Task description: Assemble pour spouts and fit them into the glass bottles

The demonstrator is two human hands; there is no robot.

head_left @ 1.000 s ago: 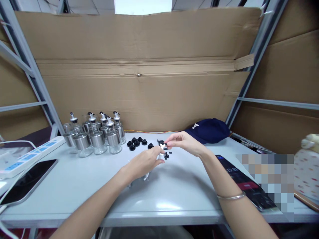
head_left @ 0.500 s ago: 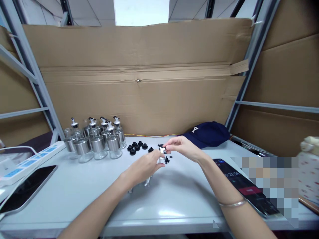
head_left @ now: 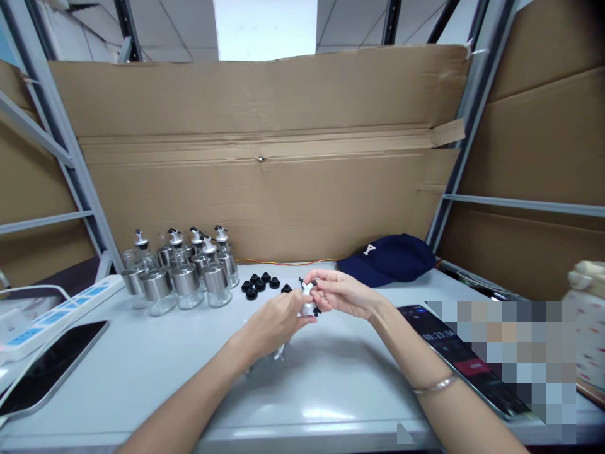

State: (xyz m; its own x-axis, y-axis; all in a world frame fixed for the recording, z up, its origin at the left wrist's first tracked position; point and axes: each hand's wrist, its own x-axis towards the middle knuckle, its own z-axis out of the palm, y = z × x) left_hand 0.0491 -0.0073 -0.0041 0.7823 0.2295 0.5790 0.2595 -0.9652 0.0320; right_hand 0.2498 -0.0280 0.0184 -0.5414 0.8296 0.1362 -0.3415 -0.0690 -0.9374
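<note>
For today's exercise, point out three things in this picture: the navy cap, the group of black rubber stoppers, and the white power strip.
Navy cap [head_left: 392,257], head view: on the crown, right of the white letter.
Black rubber stoppers [head_left: 259,282], head view: on a stopper near the group's middle.
White power strip [head_left: 57,306], head view: on its top face, among the blue sockets.

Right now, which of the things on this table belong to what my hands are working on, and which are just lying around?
In hand:
left hand and right hand, both on the small spout part
black stoppers
glass bottles

Lying about:
navy cap
phone
tablet
power strip
</note>
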